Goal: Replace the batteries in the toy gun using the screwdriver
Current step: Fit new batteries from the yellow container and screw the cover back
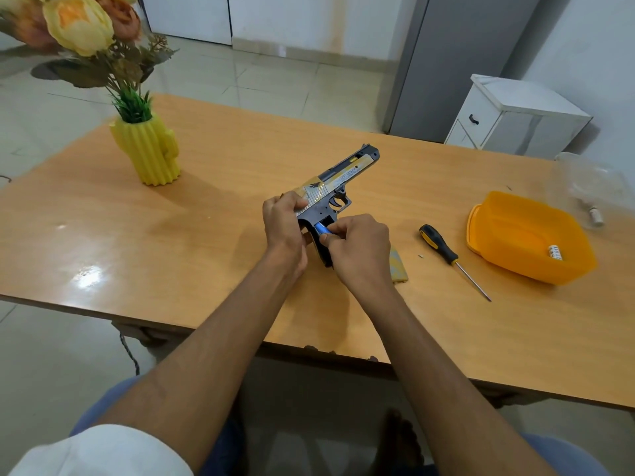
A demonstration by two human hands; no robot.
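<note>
Table (213, 255): my landmark is the toy gun (338, 187), which sits near the table's middle; I would keep it low over the wood so that anything dropped lands there.
Orange tray (508, 214): well to the right of the toy gun, with a small white cylinder (554, 252) lying in it — I take it for a battery, though I cannot tell whether spent or fresh.
Toy gun: muzzle pointing away and to the right, grip toward me, the grip's side open.
Left hand (283, 223): wrapped around the rear of the toy gun, gripping it. I judge this hold should stay firm and unmoving while the other hand works.
Right hand (357, 249): at the grip opening, fingers curled and pinching the blue battery (323, 228).
Screwdriver (441, 247): lying on the table between the toy gun and the orange tray, untouched.
Cover panel (398, 267): just right of the grip, partly behind my right wrist — I believe it is the removed lid.
Blue battery: partly inside the grip. Whether it is going in or coming out I cannot tell; either way I would move it straight along the bay, not twist.
Screw (420, 256): a tiny speck between cover panel and screwdriver; mind the sleeve.
</note>
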